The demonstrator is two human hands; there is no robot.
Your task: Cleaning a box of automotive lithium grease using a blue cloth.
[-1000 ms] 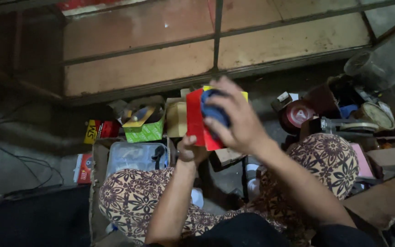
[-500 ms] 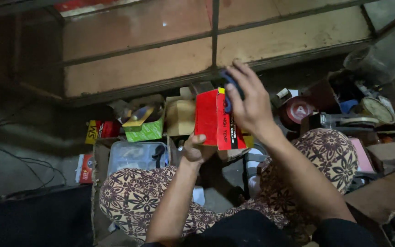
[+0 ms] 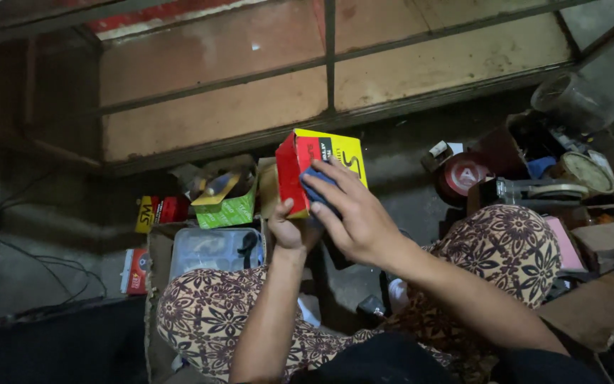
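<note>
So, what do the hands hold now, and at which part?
The left hand grips the red and yellow box at its lower corner; the right hand presses a blue cloth against its face.

Red and yellow box with a blue cloth, centre of the frame

A red and yellow cardboard box (image 3: 319,168) is held upright, slightly tilted, just above the middle of the frame, its red side turned left and its yellow face turned right. A dark blue cloth (image 3: 317,190) is pressed against its lower front face.
</note>
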